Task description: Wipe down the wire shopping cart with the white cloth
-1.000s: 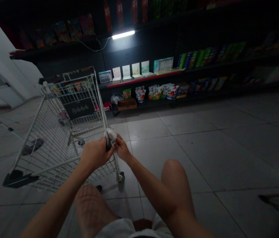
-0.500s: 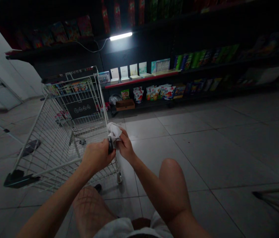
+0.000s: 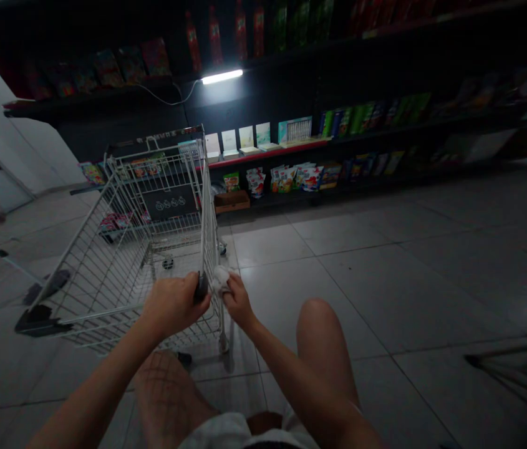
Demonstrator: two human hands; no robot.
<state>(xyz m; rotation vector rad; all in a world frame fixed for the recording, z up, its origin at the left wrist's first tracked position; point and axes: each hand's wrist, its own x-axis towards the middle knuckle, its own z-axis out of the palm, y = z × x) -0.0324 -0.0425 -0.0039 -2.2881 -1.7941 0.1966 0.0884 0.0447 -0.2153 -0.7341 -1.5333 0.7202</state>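
A metal wire shopping cart stands in front of me on the left, its near end toward my knees. My left hand is closed around the black corner piece at the cart's near right corner. In my right hand is a bunched white cloth, pressed at the outer right side of the cart, just beside that corner. My right fingers partly cover the cloth. A dark panel with pale round markings is fixed at the cart's far end.
Behind the cart, dark shelves hold bottles, snack bags, upright cards and a lit tube lamp. A cardboard box sits low. A mop-like tool lies left; dark thin legs stand right on the tiled floor.
The cart has turned a little, its far end swinging right. My right hand and the cloth have shifted slightly down, apart from my left hand, which keeps its grip on the corner.
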